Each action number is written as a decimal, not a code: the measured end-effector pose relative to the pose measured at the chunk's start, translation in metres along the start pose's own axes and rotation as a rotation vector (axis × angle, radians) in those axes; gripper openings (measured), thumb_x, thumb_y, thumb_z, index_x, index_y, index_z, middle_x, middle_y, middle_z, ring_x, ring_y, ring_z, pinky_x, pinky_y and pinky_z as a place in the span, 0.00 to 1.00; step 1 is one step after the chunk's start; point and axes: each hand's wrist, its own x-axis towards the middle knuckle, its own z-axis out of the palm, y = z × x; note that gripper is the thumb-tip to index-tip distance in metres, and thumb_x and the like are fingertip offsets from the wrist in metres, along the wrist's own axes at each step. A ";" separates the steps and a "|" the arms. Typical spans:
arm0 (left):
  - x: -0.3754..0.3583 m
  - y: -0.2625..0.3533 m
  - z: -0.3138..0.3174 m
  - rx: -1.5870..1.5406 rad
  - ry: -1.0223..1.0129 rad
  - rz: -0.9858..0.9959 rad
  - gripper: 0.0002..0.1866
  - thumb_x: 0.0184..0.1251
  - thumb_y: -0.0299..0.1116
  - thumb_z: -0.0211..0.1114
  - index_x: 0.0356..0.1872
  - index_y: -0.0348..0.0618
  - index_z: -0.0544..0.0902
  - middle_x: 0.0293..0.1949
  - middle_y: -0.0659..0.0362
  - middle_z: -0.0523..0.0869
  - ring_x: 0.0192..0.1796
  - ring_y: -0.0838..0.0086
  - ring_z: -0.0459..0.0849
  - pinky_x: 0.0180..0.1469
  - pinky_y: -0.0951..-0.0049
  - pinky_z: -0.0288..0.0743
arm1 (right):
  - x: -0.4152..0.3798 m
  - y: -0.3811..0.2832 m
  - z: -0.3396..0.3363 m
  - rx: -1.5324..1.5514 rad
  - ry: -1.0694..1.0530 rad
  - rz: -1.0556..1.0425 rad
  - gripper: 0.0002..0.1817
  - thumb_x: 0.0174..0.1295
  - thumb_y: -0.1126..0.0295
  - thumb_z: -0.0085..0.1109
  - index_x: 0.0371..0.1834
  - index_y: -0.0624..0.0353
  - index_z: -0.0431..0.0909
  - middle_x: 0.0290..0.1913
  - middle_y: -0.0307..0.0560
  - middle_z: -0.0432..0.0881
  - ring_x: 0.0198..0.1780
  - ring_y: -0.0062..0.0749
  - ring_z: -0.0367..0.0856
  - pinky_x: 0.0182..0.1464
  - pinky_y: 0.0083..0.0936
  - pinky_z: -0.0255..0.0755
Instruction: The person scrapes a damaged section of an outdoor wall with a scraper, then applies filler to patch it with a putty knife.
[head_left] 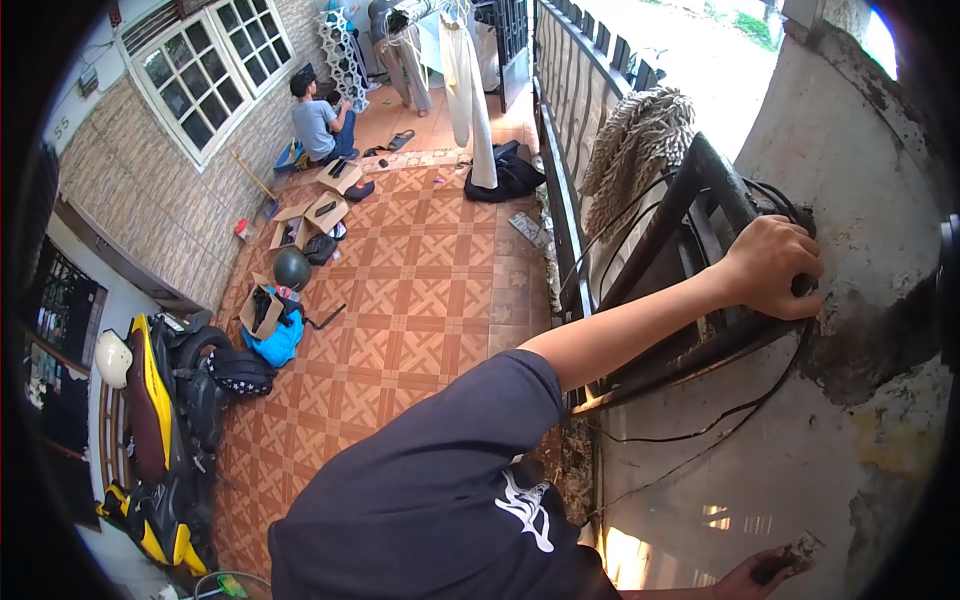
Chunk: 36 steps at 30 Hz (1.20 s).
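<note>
My left hand point(775, 268) reaches across to the right and is closed around the end of a dark metal bar, part of a black metal frame point(725, 185) against the weathered wall. Its fingers wrap round the bar beside the wall. At the bottom right, lower down, my right hand point(750, 578) is closed on a small, dirty, pale piece point(803, 550) with a rough face, held near the wall. I cannot tell what kind of thing it is. Black cables point(755, 400) hang from the frame below my left hand.
A grey string mop point(645, 150) hangs by the railing point(580, 90). Below on the tiled floor point(420, 270) are cardboard boxes point(325, 210), a dark ball point(292, 268), a blue bag point(275, 340) and a yellow-black motorbike point(160, 420). One person point(318, 125) sits by the house wall; another stands behind.
</note>
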 end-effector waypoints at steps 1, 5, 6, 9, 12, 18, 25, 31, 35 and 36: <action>0.000 0.000 -0.001 0.000 -0.004 -0.001 0.14 0.42 0.43 0.63 0.09 0.48 0.74 0.14 0.63 0.71 0.21 0.67 0.74 0.27 0.67 0.67 | 0.001 0.003 0.002 0.003 0.043 0.000 0.15 0.61 0.80 0.58 0.52 0.59 0.80 0.47 0.52 0.83 0.41 0.42 0.82 0.45 0.32 0.79; 0.000 -0.002 0.001 0.006 0.001 0.016 0.15 0.40 0.44 0.63 0.08 0.48 0.73 0.13 0.64 0.70 0.21 0.68 0.74 0.26 0.67 0.67 | 0.018 0.004 -0.018 -0.042 -0.167 0.093 0.14 0.62 0.79 0.57 0.51 0.59 0.80 0.47 0.50 0.83 0.43 0.42 0.82 0.44 0.33 0.79; 0.000 -0.002 0.001 0.009 0.002 0.009 0.15 0.40 0.44 0.63 0.08 0.48 0.73 0.13 0.64 0.70 0.21 0.68 0.74 0.26 0.67 0.67 | 0.018 0.010 -0.010 -0.064 -0.102 0.062 0.14 0.63 0.78 0.57 0.52 0.58 0.80 0.47 0.49 0.83 0.43 0.41 0.81 0.44 0.33 0.79; -0.001 -0.003 0.001 0.022 0.001 0.010 0.15 0.40 0.45 0.63 0.08 0.48 0.73 0.13 0.64 0.70 0.21 0.68 0.74 0.26 0.68 0.66 | 0.021 0.015 -0.008 -0.109 -0.046 0.055 0.15 0.64 0.76 0.57 0.55 0.56 0.78 0.47 0.48 0.83 0.45 0.41 0.81 0.44 0.34 0.78; -0.002 -0.003 0.001 0.007 -0.020 0.007 0.15 0.39 0.45 0.63 0.08 0.49 0.73 0.13 0.64 0.70 0.21 0.69 0.75 0.27 0.68 0.66 | 0.022 0.015 -0.008 -0.156 -0.006 0.040 0.17 0.65 0.75 0.57 0.57 0.53 0.77 0.48 0.48 0.82 0.45 0.41 0.80 0.45 0.35 0.78; -0.003 -0.004 0.006 0.022 0.042 0.017 0.14 0.38 0.47 0.63 0.07 0.52 0.73 0.13 0.67 0.71 0.22 0.70 0.76 0.28 0.68 0.68 | 0.016 0.013 0.007 -0.134 -0.057 -0.005 0.16 0.66 0.74 0.56 0.56 0.51 0.76 0.44 0.47 0.81 0.44 0.41 0.79 0.46 0.36 0.77; -0.005 -0.006 0.011 0.005 0.053 0.001 0.14 0.36 0.47 0.63 0.07 0.52 0.74 0.14 0.67 0.71 0.22 0.70 0.76 0.29 0.68 0.67 | 0.020 0.021 0.038 0.028 0.045 -0.093 0.12 0.66 0.74 0.57 0.51 0.53 0.78 0.42 0.47 0.81 0.40 0.40 0.78 0.43 0.35 0.76; -0.005 -0.004 0.012 -0.012 0.071 -0.003 0.13 0.35 0.46 0.62 0.07 0.51 0.76 0.14 0.67 0.71 0.22 0.71 0.75 0.28 0.68 0.67 | 0.024 0.040 0.045 -0.077 -0.105 -0.039 0.10 0.66 0.73 0.57 0.49 0.53 0.80 0.41 0.46 0.81 0.40 0.40 0.78 0.44 0.33 0.75; -0.006 -0.005 0.013 -0.004 0.061 0.000 0.12 0.35 0.46 0.62 0.07 0.51 0.76 0.13 0.67 0.71 0.22 0.71 0.75 0.28 0.68 0.67 | 0.026 0.043 0.038 -0.134 0.055 -0.105 0.10 0.66 0.73 0.57 0.49 0.53 0.80 0.42 0.46 0.81 0.41 0.40 0.78 0.44 0.33 0.75; -0.006 -0.006 0.013 0.001 0.055 -0.003 0.12 0.35 0.46 0.62 0.07 0.51 0.76 0.13 0.67 0.71 0.22 0.71 0.75 0.28 0.68 0.67 | 0.026 0.043 0.034 -0.139 0.004 -0.101 0.10 0.66 0.73 0.57 0.49 0.52 0.80 0.43 0.46 0.81 0.41 0.40 0.78 0.44 0.33 0.75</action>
